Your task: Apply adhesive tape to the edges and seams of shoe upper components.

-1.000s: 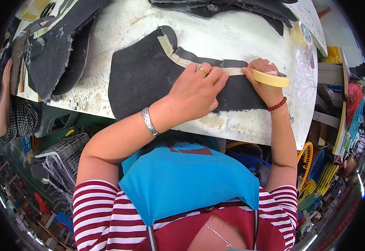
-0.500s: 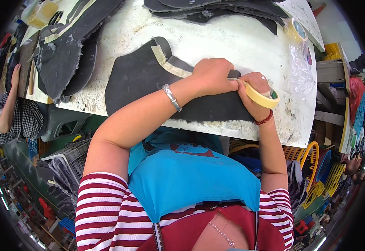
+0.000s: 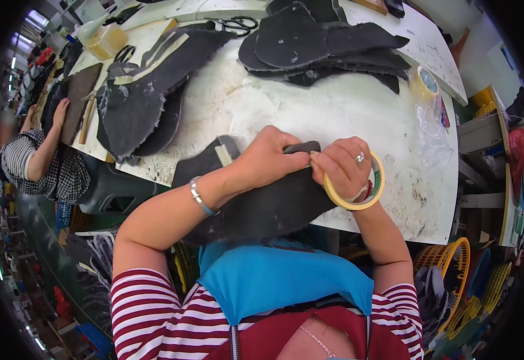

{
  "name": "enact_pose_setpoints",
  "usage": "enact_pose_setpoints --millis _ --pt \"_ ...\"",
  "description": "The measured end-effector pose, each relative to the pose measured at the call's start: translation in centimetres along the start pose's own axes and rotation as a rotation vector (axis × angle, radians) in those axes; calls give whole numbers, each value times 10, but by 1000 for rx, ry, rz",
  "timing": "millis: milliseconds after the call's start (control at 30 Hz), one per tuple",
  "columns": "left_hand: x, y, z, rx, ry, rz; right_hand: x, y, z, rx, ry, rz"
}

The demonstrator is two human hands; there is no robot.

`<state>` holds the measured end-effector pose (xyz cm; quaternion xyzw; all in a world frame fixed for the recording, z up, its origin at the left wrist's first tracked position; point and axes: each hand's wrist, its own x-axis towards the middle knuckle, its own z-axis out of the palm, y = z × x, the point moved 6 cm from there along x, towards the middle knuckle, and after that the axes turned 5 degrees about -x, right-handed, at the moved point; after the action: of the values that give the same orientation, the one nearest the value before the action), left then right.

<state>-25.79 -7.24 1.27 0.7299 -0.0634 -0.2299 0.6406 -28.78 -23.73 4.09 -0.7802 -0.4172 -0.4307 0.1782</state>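
Note:
A black, felt-like cut piece (image 3: 262, 207) hangs partly over the table's near edge, its upper rim raised in my hands. My left hand (image 3: 268, 155) is closed on that rim, thumb toward the right. Close against it, my right hand (image 3: 346, 163) is also closed, fingertips pinched by the same edge. A roll of pale yellow masking tape (image 3: 335, 196) hangs at the right hand, its ring around the lower palm. Left of my left hand, a short pale tape strip (image 3: 223, 155) shows on the piece; my hand and forearm hide more of the edge.
Black pieces lie stacked at the far left (image 3: 133, 111) and far middle (image 3: 301, 45) of the white table (image 3: 232, 108). Scissors (image 3: 238, 24) rest between them. Another tape roll (image 3: 427, 81) and clear plastic (image 3: 433, 132) are at right. A co-worker (image 3: 40, 159) works at left.
The black piece has shifted toward me, over the table edge, with its rim lifted. Both hands have come closer together, and the tape roll has turned to hang below my right hand.

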Motion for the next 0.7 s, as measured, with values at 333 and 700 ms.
enact_pose_setpoints --millis 333,700 --pt "-81 102 -189 -35 583 49 -8 44 -4 218 140 128" --pt "136 99 -324 883 766 31 -53 69 12 254 3 410"
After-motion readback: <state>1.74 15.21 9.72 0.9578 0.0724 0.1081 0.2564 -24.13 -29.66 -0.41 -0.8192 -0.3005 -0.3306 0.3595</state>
